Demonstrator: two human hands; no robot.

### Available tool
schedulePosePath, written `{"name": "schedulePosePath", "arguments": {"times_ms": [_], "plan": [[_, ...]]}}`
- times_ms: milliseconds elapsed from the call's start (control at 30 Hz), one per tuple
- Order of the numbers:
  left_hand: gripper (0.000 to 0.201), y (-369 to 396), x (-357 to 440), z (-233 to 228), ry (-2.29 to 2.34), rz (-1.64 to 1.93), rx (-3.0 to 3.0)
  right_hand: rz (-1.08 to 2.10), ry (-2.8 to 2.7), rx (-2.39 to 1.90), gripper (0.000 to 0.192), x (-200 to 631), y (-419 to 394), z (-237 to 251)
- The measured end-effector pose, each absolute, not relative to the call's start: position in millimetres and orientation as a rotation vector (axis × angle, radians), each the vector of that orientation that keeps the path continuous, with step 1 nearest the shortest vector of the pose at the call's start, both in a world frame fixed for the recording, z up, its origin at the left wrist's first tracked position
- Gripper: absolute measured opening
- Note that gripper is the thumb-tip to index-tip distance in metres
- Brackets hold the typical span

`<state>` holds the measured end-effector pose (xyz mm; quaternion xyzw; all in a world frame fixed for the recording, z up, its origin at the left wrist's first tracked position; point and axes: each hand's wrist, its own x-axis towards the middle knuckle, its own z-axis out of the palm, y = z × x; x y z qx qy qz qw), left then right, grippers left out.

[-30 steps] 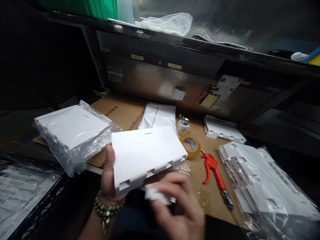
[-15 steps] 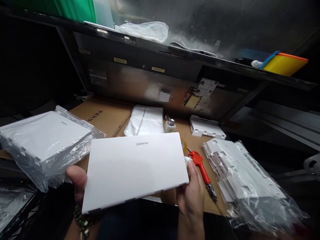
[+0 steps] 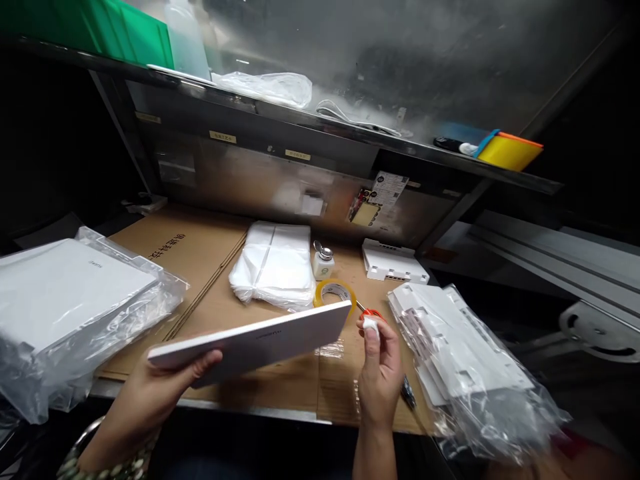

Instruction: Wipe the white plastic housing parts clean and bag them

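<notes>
My left hand (image 3: 150, 393) grips a flat white plastic cover (image 3: 260, 337) by its near left corner and holds it almost level above the cardboard-covered bench (image 3: 210, 260). Its top face is turned nearly edge-on to me. My right hand (image 3: 380, 373) is just off the cover's right end, fingers pinched on a small white wipe (image 3: 371, 324). Under that hand lies a red air blow gun (image 3: 373, 313), mostly hidden.
A bagged stack of white covers (image 3: 75, 300) sits at the left and another bagged pile (image 3: 465, 353) at the right. Folded clear bags (image 3: 275, 263), a small dispenser bottle (image 3: 323, 260), a tape roll (image 3: 334, 291) and a white housing (image 3: 393, 263) lie behind. A shelf (image 3: 350, 130) overhangs.
The cover has tipped from face-up toward me to nearly edge-on. My right hand has let go of its right corner and lifted the wipe beside it. The view has shifted left.
</notes>
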<state>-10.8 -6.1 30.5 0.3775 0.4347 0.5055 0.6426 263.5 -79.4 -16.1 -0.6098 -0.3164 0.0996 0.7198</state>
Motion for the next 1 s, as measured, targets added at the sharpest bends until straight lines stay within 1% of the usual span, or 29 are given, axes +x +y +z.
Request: {"name": "schedulePosePath", "arguments": {"times_ms": [100, 200, 300, 400, 467, 600, 667, 700, 733, 767, 833, 867, 900, 933, 1000], "plan": [[0.042, -15.1, -4.7, 31.7, 0.838, 1.217, 0.832, 0.193, -0.668, -1.355, 0.034, 269.7, -86.0, -8.3], [0.044, -15.4, -3.1, 30.2, 0.763, 1.229, 0.726, 0.164, -0.71, -1.381, 0.032, 268.4, -91.4, 2.0], [0.043, -7.5, -5.5, 28.2, 0.826, 1.185, 0.924, 0.145, -0.787, -1.383, 0.026, 261.6, -92.6, 12.1], [0.035, 0.0, -7.6, 28.5, 0.866, 1.162, 1.435, 0.176, -0.875, -1.315, 0.021, 249.0, -91.0, 22.3], [0.026, 2.2, -8.2, 30.5, 0.843, 1.168, 1.683, 0.273, -0.948, -1.236, 0.019, 237.9, -89.1, 28.7], [0.02, 4.0, -9.2, 33.8, 0.764, 1.055, 1.889, 0.557, -1.128, -1.174, 0.023, 217.2, -83.0, 34.9], [0.018, 4.7, -7.7, 31.7, 0.687, 1.035, 1.972, 0.568, -1.19, -1.189, 0.021, 210.5, -79.1, 32.8], [0.015, 4.7, -5.6, 29.5, 0.676, 1.079, 1.99, 0.533, -1.188, -1.18, 0.019, 208.0, -77.4, 30.2], [0.02, 4.3, -2.5, 26.9, 0.686, 1.167, 1.958, 0.488, -1.168, -1.154, 0.016, 205.9, -76.2, 26.9], [0.036, 3.6, 1.4, 24.2, 0.711, 1.298, 1.847, 0.436, -1.137, -1.116, 0.014, 204.1, -75.6, 22.9], [0.073, 1.6, 9.9, 20.1, 0.754, 1.499, 1.369, 0.335, -1.082, -1.058, 0.014, 201.0, -76.0, 13.7], [0.084, 0.9, 13.4, 19.2, 0.72, 1.498, 1.076, 0.29, -1.075, -1.039, 0.014, 199.8, -76.9, 9.0], [0.086, 0.7, 16.0, 19.4, 0.657, 1.426, 0.818, 0.263, -1.088, -1.023, 0.015, 198.9, -78.1, 4.5], [0.08, 1.4, 17.5, 20.6, 0.595, 1.31, 0.619, 0.254, -1.111, -1.015, 0.016, 198.5, -79.5, 0.6], [0.062, 5.1, 17.8, 25.6, 0.537, 1.065, 0.384, 0.299, -1.165, -1.027, 0.016, 199.5, -82.4, -4.2]]}}
